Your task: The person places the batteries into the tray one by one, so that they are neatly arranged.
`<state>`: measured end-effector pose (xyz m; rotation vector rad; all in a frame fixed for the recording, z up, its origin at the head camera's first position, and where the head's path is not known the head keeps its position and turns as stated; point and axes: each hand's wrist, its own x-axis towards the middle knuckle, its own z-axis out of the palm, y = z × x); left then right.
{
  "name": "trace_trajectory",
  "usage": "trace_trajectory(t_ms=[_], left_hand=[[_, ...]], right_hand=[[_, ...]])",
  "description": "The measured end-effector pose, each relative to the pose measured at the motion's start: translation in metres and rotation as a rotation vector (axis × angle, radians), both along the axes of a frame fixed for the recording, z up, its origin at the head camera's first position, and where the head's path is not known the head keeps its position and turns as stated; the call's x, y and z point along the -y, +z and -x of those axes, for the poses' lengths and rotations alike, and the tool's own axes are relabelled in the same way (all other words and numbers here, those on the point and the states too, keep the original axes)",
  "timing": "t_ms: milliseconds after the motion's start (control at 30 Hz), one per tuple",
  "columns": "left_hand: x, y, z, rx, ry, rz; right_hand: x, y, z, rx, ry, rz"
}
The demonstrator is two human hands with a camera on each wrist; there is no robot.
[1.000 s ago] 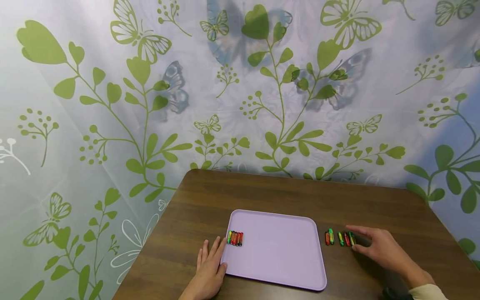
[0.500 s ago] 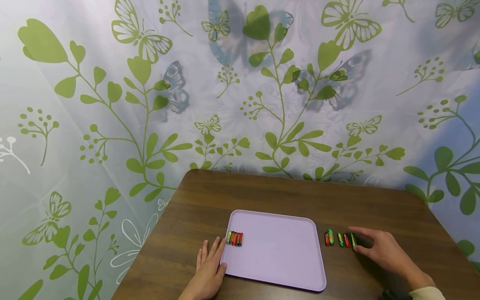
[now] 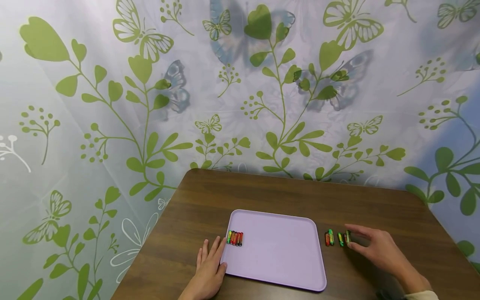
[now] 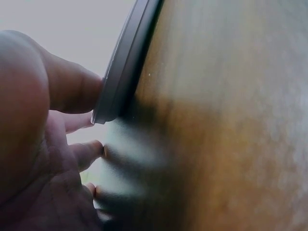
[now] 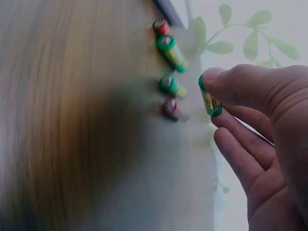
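Observation:
My right hand (image 3: 382, 250) pinches a green AA-size battery (image 5: 210, 98) by its ends, between thumb and fingertip, above the table. To its left are a red battery (image 5: 171, 108), partly hidden in the head view, and a green battery (image 3: 340, 239). Further left a red battery (image 3: 327, 238) and another green battery (image 3: 331, 237) lie side by side. My left hand (image 3: 207, 271) rests at the left edge of the lilac tray (image 3: 277, 254), fingers extended and thumb touching the rim. Inside the tray, by its left rim, several batteries (image 3: 235, 238) form a row, one green-yellow, the others red and black.
The brown wooden table (image 3: 292, 189) reaches back to a hanging curtain (image 3: 232, 83) printed with green leaves and butterflies. The tray's raised rim stands between its inside and the loose batteries on the right.
My right hand has moved a little left with the green battery, which now overlaps the nearby red one in the head view. My left hand and the tray have stayed put.

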<state>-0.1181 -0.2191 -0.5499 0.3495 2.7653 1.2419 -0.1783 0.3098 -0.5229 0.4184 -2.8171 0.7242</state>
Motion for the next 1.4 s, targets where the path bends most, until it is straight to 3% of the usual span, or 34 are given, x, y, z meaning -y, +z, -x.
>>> trace_trajectory(t_ms=[367, 567, 700, 1000, 1200, 1400], left_hand=[[-0.001, 0.002, 0.000, -0.007, -0.005, 0.002], [-0.001, 0.003, 0.000, -0.003, -0.010, -0.002], [-0.001, 0.002, -0.001, 0.004, -0.008, -0.002], [-0.001, 0.002, -0.001, -0.005, 0.002, 0.002], [-0.001, 0.002, -0.002, -0.002, 0.001, -0.003], [-0.001, 0.002, -0.003, -0.006, 0.002, 0.002]], right_hand=[[0.038, 0.006, 0.001, 0.005, 0.007, 0.059], [0.062, 0.006, 0.005, -0.050, 0.036, 0.102], [0.080, 0.008, 0.006, -0.016, 0.040, 0.162], [0.123, 0.000, 0.009, -0.060, 0.063, 0.265], [0.148, -0.005, 0.010, -0.056, 0.121, 0.363], [0.172, -0.009, 0.016, -0.062, 0.149, 0.366]])
